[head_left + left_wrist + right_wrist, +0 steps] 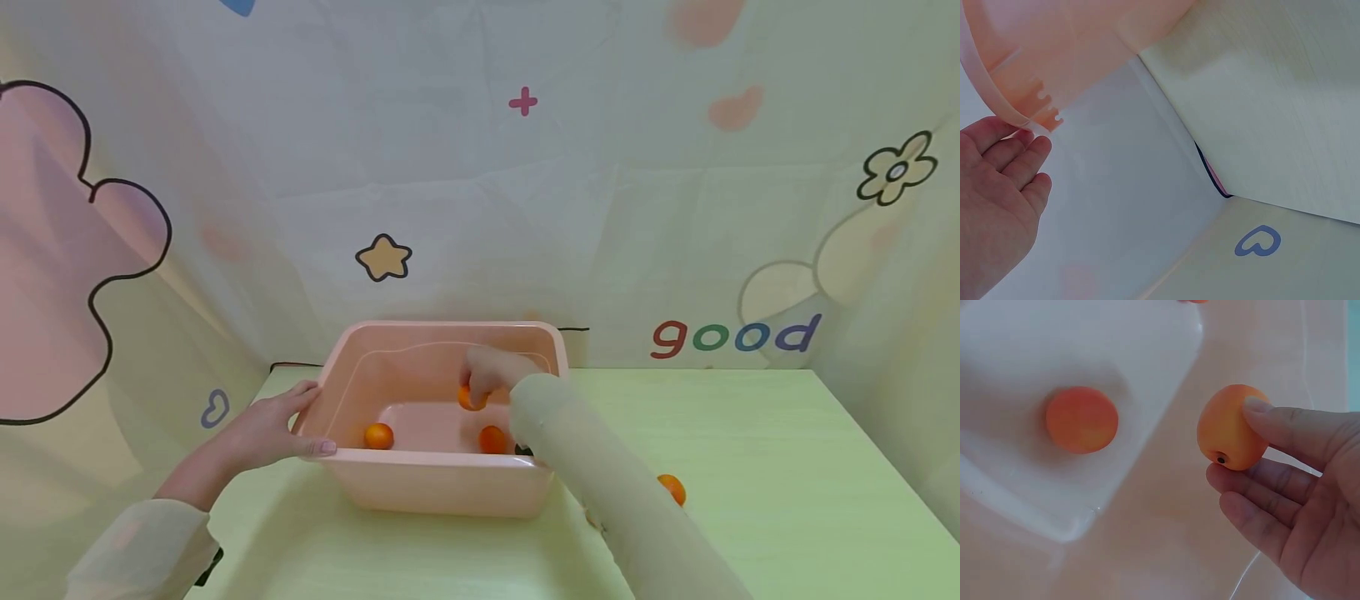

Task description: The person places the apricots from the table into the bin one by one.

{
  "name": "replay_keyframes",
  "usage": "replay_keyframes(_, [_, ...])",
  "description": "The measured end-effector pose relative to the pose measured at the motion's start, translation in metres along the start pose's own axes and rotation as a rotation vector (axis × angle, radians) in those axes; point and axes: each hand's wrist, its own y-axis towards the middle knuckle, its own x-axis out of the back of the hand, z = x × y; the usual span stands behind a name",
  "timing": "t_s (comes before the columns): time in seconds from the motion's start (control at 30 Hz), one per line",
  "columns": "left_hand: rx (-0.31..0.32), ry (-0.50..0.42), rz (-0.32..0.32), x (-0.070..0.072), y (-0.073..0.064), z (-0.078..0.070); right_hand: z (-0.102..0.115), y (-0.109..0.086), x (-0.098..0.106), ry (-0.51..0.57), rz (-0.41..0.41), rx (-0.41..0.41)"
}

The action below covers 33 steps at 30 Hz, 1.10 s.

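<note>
— Grip, right hand (493,369): pinching one orange fruit (1229,428), pointing downward inside pink plastic basin (442,487). Left hand (264,429): clasping its rim.
— Fruit's position?
— Between right thumb (1291,428) and fingertips (1235,506).

The lowercase word "good" (738,337) can be read low on the right side of the pale backdrop (465,167), its letters red, green, blue and purple in turn. Higher up and further left on the same backdrop stands a pink plus sign (523,102).
</note>
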Motion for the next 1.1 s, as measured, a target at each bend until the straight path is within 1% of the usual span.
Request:
replay_keyframes(0.03, [0.002,-0.003,-0.001,0.000,0.000,0.000,0.002,-0.006,-0.001,0.071,-0.019,-0.053])
replay_keyframes(0.07, [0.005,-0.005,-0.001,0.000,0.000,0.001,0.003,-0.011,-0.002,0.114,-0.032,-0.084])
replay_keyframes(0.1, [0.005,-0.005,-0.001,0.000,0.000,0.001,0.003,-0.010,-0.002,0.078,-0.027,-0.063])
replay_keyframes(0.13, [0.004,-0.001,-0.002,0.000,0.000,0.001,0.003,-0.009,-0.003,0.069,-0.022,-0.067])
replay_keyframes(0.2, [-0.001,0.005,-0.003,0.000,0.000,0.001,0.004,-0.010,-0.002,0.063,-0.020,-0.087])
replay_keyframes(0.3, [-0.007,0.013,-0.005,0.000,0.001,0.000,-0.002,0.002,-0.003,0.061,-0.028,-0.122])
replay_keyframes(0.4, [-0.005,0.010,-0.002,0.000,0.000,-0.001,-0.006,0.010,-0.003,0.074,-0.049,-0.182])
replay_keyframes(0.43, [-0.006,0.011,0.000,0.000,0.001,-0.002,-0.008,0.013,-0.004,0.071,-0.051,-0.190])
replay_keyframes(0.5, [-0.005,0.007,0.001,0.000,0.001,-0.003,-0.009,0.015,-0.005,0.035,-0.045,-0.168])
replay_keyframes(0.57, [-0.011,0.011,0.002,0.001,0.001,-0.003,-0.008,0.014,-0.005,0.015,-0.042,-0.166])
replay_keyframes(0.6, [-0.014,0.013,0.001,0.001,0.002,-0.004,-0.008,0.012,-0.005,0.022,-0.047,-0.180])
replay_keyframes(0.67, [-0.015,0.015,0.002,0.001,0.002,-0.004,-0.007,0.008,-0.005,0.017,-0.042,-0.170])
replay_keyframes(0.73, [-0.015,0.019,0.003,0.001,0.002,-0.005,-0.005,0.004,-0.004,0.016,-0.049,-0.181])
replay_keyframes(0.8, [-0.013,0.017,0.006,0.002,0.002,-0.006,-0.004,0.002,-0.002,-0.007,-0.044,-0.158])
replay_keyframes(0.83, [-0.012,0.017,0.007,0.002,0.002,-0.006,-0.003,0.003,-0.001,-0.033,-0.036,-0.129])
replay_keyframes(0.9, [-0.008,0.017,0.009,0.001,0.002,-0.006,0.000,0.007,0.001,-0.098,-0.020,-0.096])
replay_keyframes(1.0, [-0.008,0.019,0.008,0.001,0.001,-0.005,0.006,0.021,0.007,-0.323,0.062,0.028])
replay_keyframes(1.1, [-0.009,0.018,0.003,0.000,0.000,-0.003,0.016,0.032,0.017,-0.596,0.137,0.196])
